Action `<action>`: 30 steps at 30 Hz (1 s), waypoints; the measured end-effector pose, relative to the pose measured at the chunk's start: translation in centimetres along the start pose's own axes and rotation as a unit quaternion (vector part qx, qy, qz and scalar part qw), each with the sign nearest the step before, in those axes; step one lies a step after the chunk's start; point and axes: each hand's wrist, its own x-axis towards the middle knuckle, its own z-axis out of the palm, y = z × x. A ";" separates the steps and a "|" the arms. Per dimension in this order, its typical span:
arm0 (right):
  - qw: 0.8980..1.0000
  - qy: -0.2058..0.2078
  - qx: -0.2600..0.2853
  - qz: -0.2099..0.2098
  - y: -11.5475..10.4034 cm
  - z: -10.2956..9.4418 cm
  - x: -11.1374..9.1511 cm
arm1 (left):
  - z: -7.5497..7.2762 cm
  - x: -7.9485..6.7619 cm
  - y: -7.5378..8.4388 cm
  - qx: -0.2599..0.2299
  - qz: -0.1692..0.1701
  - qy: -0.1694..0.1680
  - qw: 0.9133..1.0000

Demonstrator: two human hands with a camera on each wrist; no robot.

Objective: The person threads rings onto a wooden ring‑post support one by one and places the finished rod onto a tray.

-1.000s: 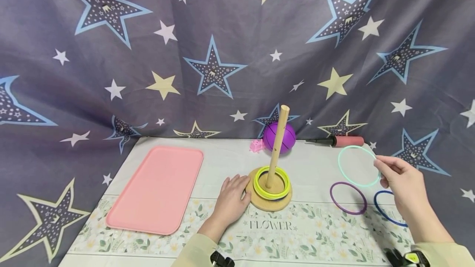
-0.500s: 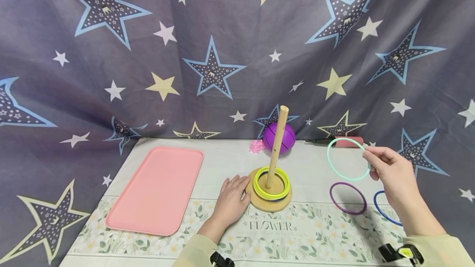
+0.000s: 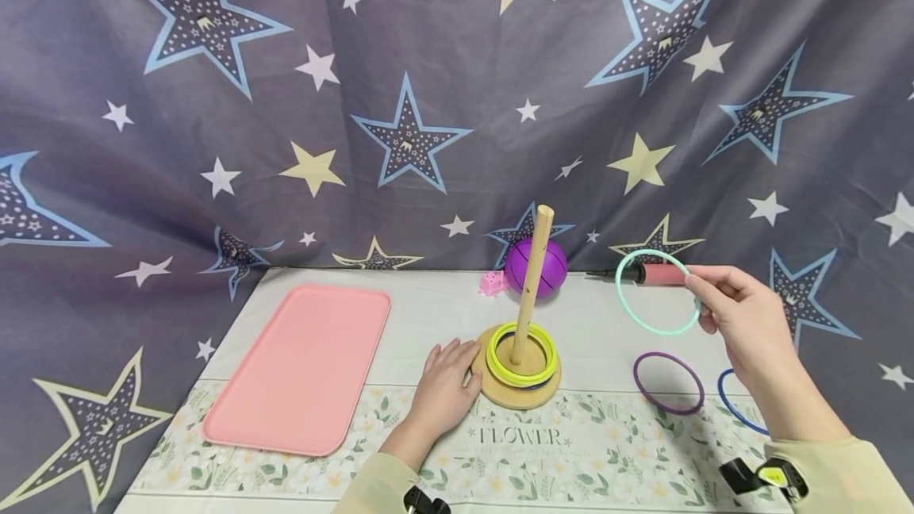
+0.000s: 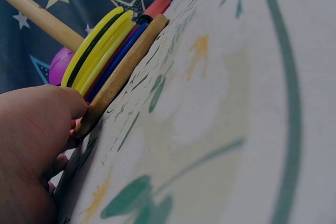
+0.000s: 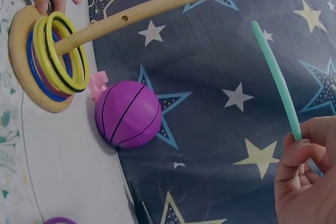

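My right hand (image 3: 746, 324) pinches a mint-green ring (image 5: 276, 80) between thumb and fingers, raised above the right side of the table. The ring stands nearly upright. Around the foot of a wooden pole (image 3: 532, 280) lie stacked rings: yellow ones (image 3: 524, 381) on top, purple and blue (image 4: 124, 45) below. They rest on the round wooden base (image 3: 520, 398). With fairly straight fingers, my left hand (image 3: 444, 387) touches the left edge of this base. A purple ring (image 3: 669, 410) and a blue ring (image 3: 743, 416) lie on the table at right.
A pink tray (image 3: 303, 371) lies on the left. Behind the pole sit a purple ball (image 3: 551, 270) and a small pink piece (image 3: 493, 283). A red-and-black hand pump (image 3: 651, 274) lies along the back edge, before a star-patterned curtain (image 3: 407, 14).
My right hand has moved left and slightly up with the mint-green ring, toward the pole. My left hand has stayed at the base.
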 end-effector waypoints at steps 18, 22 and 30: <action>0.999 -0.024 0.028 -0.029 -2.8 3.2 0.8 | -0.3 0.3 0.0 0.000 0.003 0.004 1.000; 0.998 -0.033 0.038 -0.035 -3.3 3.7 0.8 | -0.3 0.3 0.1 -0.001 0.003 0.004 1.000; 0.997 -0.041 0.048 -0.047 -4.0 4.6 0.7 | -0.3 0.3 0.0 0.002 0.003 0.003 1.000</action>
